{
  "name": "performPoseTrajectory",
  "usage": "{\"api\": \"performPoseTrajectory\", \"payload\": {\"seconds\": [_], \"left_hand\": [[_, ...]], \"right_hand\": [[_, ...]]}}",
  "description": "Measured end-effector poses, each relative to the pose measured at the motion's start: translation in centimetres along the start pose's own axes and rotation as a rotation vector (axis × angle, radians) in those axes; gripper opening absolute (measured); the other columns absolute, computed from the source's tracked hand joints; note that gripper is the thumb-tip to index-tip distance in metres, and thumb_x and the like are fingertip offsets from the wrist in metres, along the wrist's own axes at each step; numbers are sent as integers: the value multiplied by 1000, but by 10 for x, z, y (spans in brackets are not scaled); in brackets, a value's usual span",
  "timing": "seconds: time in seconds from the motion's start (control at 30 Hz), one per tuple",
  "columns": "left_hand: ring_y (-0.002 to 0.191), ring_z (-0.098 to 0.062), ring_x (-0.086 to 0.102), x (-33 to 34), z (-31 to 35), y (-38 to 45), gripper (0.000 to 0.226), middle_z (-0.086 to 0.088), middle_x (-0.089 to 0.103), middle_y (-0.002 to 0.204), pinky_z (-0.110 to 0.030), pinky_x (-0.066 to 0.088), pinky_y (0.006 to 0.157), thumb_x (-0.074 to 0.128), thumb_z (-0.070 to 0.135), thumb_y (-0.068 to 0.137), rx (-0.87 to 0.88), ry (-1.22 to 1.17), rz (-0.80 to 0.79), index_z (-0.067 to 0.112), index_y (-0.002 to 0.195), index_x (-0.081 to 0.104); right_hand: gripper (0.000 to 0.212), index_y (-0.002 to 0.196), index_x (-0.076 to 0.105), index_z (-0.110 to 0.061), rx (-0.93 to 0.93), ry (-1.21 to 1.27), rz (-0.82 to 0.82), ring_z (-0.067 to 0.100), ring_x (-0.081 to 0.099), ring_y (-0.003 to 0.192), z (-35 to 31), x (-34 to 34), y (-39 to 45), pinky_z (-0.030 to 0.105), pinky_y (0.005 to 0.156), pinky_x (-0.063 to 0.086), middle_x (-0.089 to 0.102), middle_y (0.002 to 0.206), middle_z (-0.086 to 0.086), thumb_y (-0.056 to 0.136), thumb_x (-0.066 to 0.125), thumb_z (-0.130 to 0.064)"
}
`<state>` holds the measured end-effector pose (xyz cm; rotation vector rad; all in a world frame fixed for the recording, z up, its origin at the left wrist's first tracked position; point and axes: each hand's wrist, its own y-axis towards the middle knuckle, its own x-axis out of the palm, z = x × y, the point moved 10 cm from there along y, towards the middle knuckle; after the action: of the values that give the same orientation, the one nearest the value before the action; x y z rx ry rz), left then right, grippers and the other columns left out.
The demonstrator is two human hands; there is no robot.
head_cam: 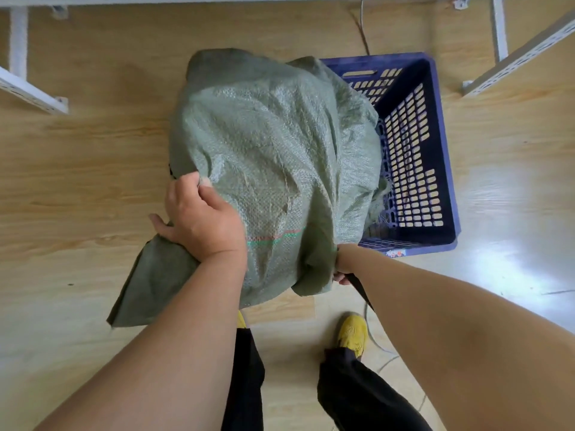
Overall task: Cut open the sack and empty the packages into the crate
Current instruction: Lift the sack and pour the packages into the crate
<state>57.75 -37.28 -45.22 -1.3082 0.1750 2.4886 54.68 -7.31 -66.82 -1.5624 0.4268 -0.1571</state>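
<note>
Now, step in hand: tipping the sack, judged from how it hangs over the crate.
Sack: a green woven sack [273, 157] fills the centre of the frame, bulging, its far end lying over the left rim of the crate and its near end held up toward the person.
Long axis: runs from the lower centre of the frame up and slightly right, so the contents would slide away from the hands toward the crate.
Left hand: the left hand [199, 216] is clenched on a bunch of sack fabric at the near left corner, thumb spread over a loose flap.
Right hand: the right hand [340, 269] is mostly hidden under the sack's near right corner; it looks to be gripping the fabric there, and a dark strap shows beside it.
Nearer hand: the right hand sits closer to the crate, just beside its near rim.
Crate: a blue slotted crate [435, 169] stands on the wooden floor [93, 150] at centre right; the part in view holds no packages.
Sack mouth: hidden; frayed threads show at the crate side, so the opening probably faces in.
Next move: lifting the near end higher should empty it.
</note>
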Motion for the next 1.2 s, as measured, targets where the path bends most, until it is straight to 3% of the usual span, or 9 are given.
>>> {"api": "performPoseTrajectory", "payload": {"seconds": [0.17, 0.27, 0.4, 0.53, 0.67, 0.87, 0.97, 1.1, 1.2], "left_hand": [[112, -20, 50, -34, 26, -34, 19, -3, 59, 108, -51, 11, 114, 45, 13, 92, 1, -52, -17, 12, 103, 61], [107, -21, 50, -52, 54, -54, 18, -4, 59, 108, -49, 12, 114, 47, 13, 93, -6, -89, -74, 12, 104, 61], [94, -24, 54, -64, 109, -84, 15, -8, 62, 103, -56, 31, 104, 50, 10, 93, 62, -176, -223, 10, 99, 63], [94, -26, 61, -47, 156, -116, 13, -2, 67, 103, -44, 45, 95, 55, 19, 91, 22, -139, -564, 21, 99, 64], [71, -19, 57, -43, 177, -139, 12, 1, 64, 82, -24, 45, 60, 65, 12, 83, -181, -251, -779, 23, 79, 61], [87, -27, 62, -40, 194, -168, 16, -12, 66, 97, -44, 54, 84, 66, 6, 83, -384, -380, -994, 17, 94, 64], [83, -22, 61, -41, 213, -187, 12, -8, 67, 90, -35, 52, 81, 67, 5, 84, -281, -362, -1076, 17, 88, 66], [91, -18, 62, -57, 231, -181, 17, -3, 68, 96, -24, 49, 78, 63, 6, 85, -120, -268, -913, 20, 95, 67], [103, -24, 61, -72, 217, -172, 37, -9, 61, 122, -37, 52, 92, 62, 11, 87, -245, -216, -762, 15, 124, 59]], "right_hand": [[9, 80, 51, -6, 41, 107, 151, 22, 58, 64, 27, -24, -56, 28, 49, 50, 57, 78, 12, 87, 53, 0], [28, 111, 55, -4, 51, 286, 440, 33, 64, 91, 43, -66, -105, 37, 74, 56, 63, 102, 16, 84, 54, -6], [24, 106, 54, -14, -104, 297, 699, 26, 55, 79, 33, -119, -186, 33, 68, 46, 57, 86, 3, 83, 55, -12], [14, 98, 65, -20, -400, 599, 578, 23, 63, 74, -11, -147, -261, 35, 71, 55, 66, 86, 4, 84, 64, -18], [19, 92, 67, -15, -612, 787, 347, 13, 55, 53, -41, -155, -329, 26, 51, 47, 65, 80, 5, 81, 76, -26], [54, 116, 61, -18, -602, 410, 256, 14, 63, 75, -22, -146, -360, 27, 63, 56, 68, 104, 0, 69, 86, -25], [23, 89, 67, -22, -501, 572, 419, 21, 62, 77, 8, -157, -354, 41, 83, 56, 72, 97, 6, 72, 81, -15], [20, 73, 62, -24, -372, 820, 484, 24, 60, 71, 51, -174, -357, 40, 78, 58, 69, 85, 8, 75, 73, -7], [20, 71, 61, -20, -341, 706, 458, 22, 54, 58, 71, -189, -370, 35, 64, 53, 62, 71, 6, 77, 71, -3]]}}
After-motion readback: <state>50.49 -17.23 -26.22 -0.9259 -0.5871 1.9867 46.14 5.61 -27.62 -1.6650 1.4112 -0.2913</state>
